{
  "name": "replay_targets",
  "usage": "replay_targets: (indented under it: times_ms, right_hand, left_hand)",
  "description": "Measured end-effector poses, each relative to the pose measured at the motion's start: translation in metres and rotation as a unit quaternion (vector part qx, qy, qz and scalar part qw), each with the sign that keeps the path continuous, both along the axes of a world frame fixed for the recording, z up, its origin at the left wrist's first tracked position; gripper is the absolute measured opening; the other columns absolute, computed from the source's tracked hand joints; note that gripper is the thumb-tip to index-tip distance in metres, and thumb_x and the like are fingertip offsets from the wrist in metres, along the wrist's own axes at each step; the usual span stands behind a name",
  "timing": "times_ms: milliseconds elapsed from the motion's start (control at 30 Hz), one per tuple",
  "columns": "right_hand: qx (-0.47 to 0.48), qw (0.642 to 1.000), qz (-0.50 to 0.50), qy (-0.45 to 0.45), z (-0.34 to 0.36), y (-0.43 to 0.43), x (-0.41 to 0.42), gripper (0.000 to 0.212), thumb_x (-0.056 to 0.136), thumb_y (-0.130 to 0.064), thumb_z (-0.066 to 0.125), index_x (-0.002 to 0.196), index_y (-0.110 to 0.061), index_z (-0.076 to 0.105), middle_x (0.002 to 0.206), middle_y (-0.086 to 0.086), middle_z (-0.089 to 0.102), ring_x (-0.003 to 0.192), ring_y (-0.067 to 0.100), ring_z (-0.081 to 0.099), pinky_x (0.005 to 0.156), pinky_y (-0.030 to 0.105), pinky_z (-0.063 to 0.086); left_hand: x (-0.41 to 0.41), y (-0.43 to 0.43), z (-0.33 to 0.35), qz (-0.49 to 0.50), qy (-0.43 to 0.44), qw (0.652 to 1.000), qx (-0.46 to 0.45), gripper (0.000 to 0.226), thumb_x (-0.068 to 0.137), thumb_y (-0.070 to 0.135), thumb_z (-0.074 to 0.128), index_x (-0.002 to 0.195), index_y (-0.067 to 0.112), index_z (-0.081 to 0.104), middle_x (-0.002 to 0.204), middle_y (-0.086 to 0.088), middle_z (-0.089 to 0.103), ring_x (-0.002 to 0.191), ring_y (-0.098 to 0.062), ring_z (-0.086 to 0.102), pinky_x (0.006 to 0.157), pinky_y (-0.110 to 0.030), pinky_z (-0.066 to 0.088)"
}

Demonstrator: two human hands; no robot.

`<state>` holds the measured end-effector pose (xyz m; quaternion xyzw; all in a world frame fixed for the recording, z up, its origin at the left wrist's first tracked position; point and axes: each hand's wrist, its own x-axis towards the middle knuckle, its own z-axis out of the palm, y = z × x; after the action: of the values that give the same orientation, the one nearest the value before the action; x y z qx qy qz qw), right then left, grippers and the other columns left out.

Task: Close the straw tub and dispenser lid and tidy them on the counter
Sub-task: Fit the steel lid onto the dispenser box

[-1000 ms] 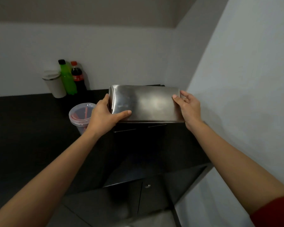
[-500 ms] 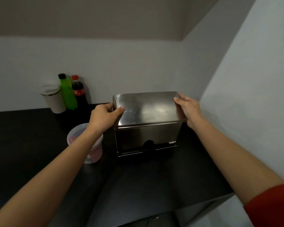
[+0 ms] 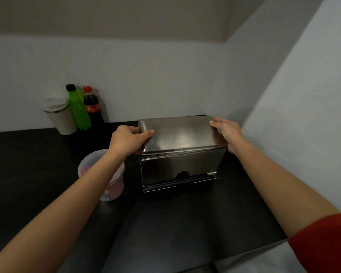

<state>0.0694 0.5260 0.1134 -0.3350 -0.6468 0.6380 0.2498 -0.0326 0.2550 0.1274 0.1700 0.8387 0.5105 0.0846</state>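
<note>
Head view: dispenser lid (image 3: pixel 177 134) now lowered onto dispenser (image 3: pixel 177 168), clamped between left hand (image 3: pixel 129 141) and right hand (image 3: pixel 225 133) fingers; straw tub (image 3: pixel 114 186) below left wrist, closing nearly done.

A pale tumbler (image 3: pixel 60 117), green bottle (image 3: pixel 78 109) and cola bottle (image 3: pixel 93 107) stand clustered against the wall.

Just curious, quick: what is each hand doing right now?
Left hand: closed on the left end of the dispenser lid.
Right hand: closed on its right end.
</note>
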Motion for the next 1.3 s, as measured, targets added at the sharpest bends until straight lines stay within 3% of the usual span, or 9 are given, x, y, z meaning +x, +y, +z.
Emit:
replay_targets:
  times_ms: [133, 400, 533, 833, 1033, 1300]
  right_hand:
    - [-0.002, 1.000, 0.012, -0.020, -0.005, 0.001, -0.001, 0.048, 0.076, -0.019, 0.072, 0.121, -0.011, 0.061, 0.120, 0.009, 0.064, 0.106, 0.020, 0.061, 0.101, 0.038, 0.046]
    - [0.024, 0.998, 0.036, -0.037, -0.009, 0.001, -0.003, 0.048, 0.080, -0.023, 0.069, 0.126, -0.012, 0.057, 0.125, 0.007, 0.061, 0.107, 0.017, 0.060, 0.101, 0.034, 0.044]
    - [0.060, 0.995, 0.051, -0.055, -0.009, -0.001, -0.004, 0.048, 0.084, -0.025, 0.066, 0.129, -0.012, 0.054, 0.131, 0.005, 0.057, 0.116, 0.015, 0.055, 0.104, 0.029, 0.040]
    - [0.117, 0.988, 0.062, -0.079, -0.011, -0.005, -0.004, 0.051, 0.087, -0.028, 0.060, 0.134, -0.012, 0.048, 0.141, 0.003, 0.049, 0.127, 0.016, 0.046, 0.108, 0.027, 0.032]
    - [0.160, 0.980, 0.062, -0.099, -0.011, -0.007, -0.004, 0.051, 0.088, -0.033, 0.057, 0.134, -0.015, 0.048, 0.143, 0.002, 0.048, 0.131, 0.018, 0.043, 0.112, 0.033, 0.029]
    - [0.226, 0.963, 0.069, -0.132, -0.010, -0.010, -0.002, 0.051, 0.090, -0.038, 0.052, 0.137, -0.019, 0.045, 0.145, 0.001, 0.045, 0.133, 0.021, 0.040, 0.106, 0.030, 0.028]
  left_hand:
    - [-0.005, 0.001, 0.001, -0.002, -0.003, 1.000, -0.020, 0.027, 0.077, 0.045, 0.072, 0.073, 0.018, 0.070, 0.062, 0.001, 0.066, 0.048, -0.005, 0.062, 0.046, -0.017, 0.048]
    - [-0.004, 0.000, -0.002, 0.000, -0.016, 1.000, 0.008, 0.023, 0.078, 0.039, 0.073, 0.064, 0.023, 0.064, 0.064, 0.003, 0.063, 0.042, 0.003, 0.059, 0.038, -0.010, 0.043]
    - [-0.004, -0.001, -0.004, 0.003, -0.039, 0.999, -0.006, 0.025, 0.077, 0.041, 0.073, 0.077, 0.016, 0.070, 0.063, 0.001, 0.064, 0.048, -0.005, 0.061, 0.039, -0.013, 0.044]
    - [-0.003, -0.001, -0.007, 0.000, -0.043, 0.999, -0.003, 0.031, 0.077, 0.041, 0.072, 0.086, 0.012, 0.072, 0.069, 0.000, 0.064, 0.060, -0.010, 0.063, 0.045, -0.018, 0.048]
    - [-0.002, -0.004, -0.008, 0.000, -0.026, 0.999, -0.020, 0.033, 0.078, 0.044, 0.071, 0.089, 0.013, 0.073, 0.065, 0.002, 0.064, 0.056, -0.008, 0.062, 0.046, -0.018, 0.047]
    - [-0.003, -0.006, -0.014, 0.004, -0.023, 0.999, -0.028, 0.035, 0.078, 0.042, 0.071, 0.095, 0.011, 0.072, 0.069, 0.002, 0.065, 0.061, -0.008, 0.064, 0.053, -0.020, 0.052]
